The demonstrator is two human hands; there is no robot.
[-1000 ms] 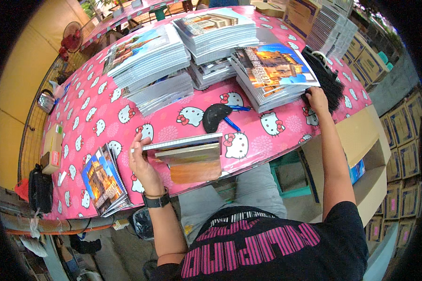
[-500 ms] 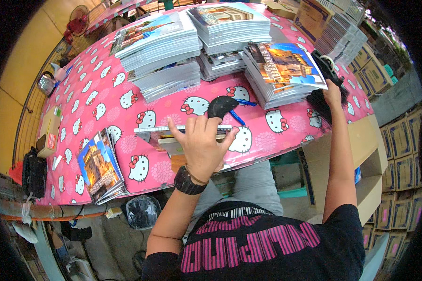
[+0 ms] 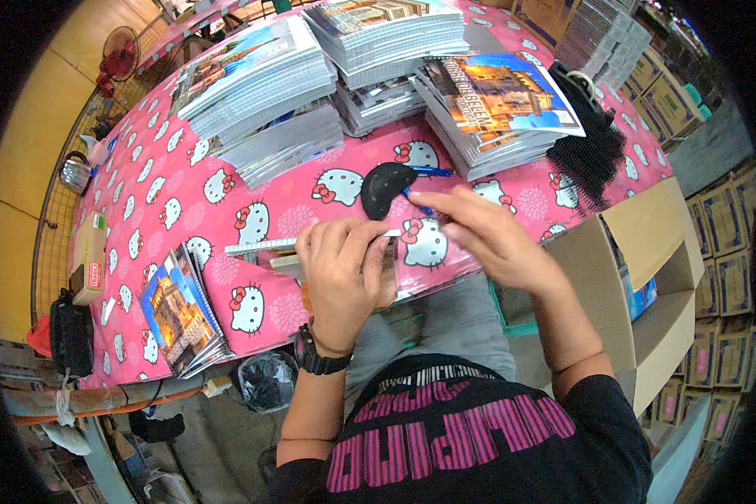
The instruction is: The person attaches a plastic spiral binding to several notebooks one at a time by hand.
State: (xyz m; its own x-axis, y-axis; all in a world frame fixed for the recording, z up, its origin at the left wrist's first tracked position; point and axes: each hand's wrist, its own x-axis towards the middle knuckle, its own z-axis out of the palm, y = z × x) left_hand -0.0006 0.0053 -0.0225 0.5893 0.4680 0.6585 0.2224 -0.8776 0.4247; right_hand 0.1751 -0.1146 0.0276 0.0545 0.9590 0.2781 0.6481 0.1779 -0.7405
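The left hand (image 3: 342, 265) is closed over the upper edge of a booklet (image 3: 262, 246), with the fingers on the far side and the thumb bent near to them, so I judge it is pinching this edge. The right hand (image 3: 496, 239) is in the air, to the right of the left one and close to the blue pen (image 3: 433, 171); its fingers are a little apart and blurred, and I cannot tell if they hold something thin.

The booklet is at the near border of the pink counter (image 3: 294, 220), in front of the person. It seems to stand on edge, with a narrow white side upward, and a wooden block (image 3: 287, 265) is just beside it, partly hidden by the left hand. The long axis goes from left to right, the right end slightly farther from the body; which way the cover faces, I cannot tell.

The step in hand looks like keeping the booklet steady, to work at its edge. As I judge, the next move asks for a firm left hand and a fine, exact placing of the right fingertips at the booklet's right end.

Finished-looking booklets (image 3: 176, 311) lie at the left, and black coils (image 3: 588, 160) lie beside the right stack (image 3: 504, 151)
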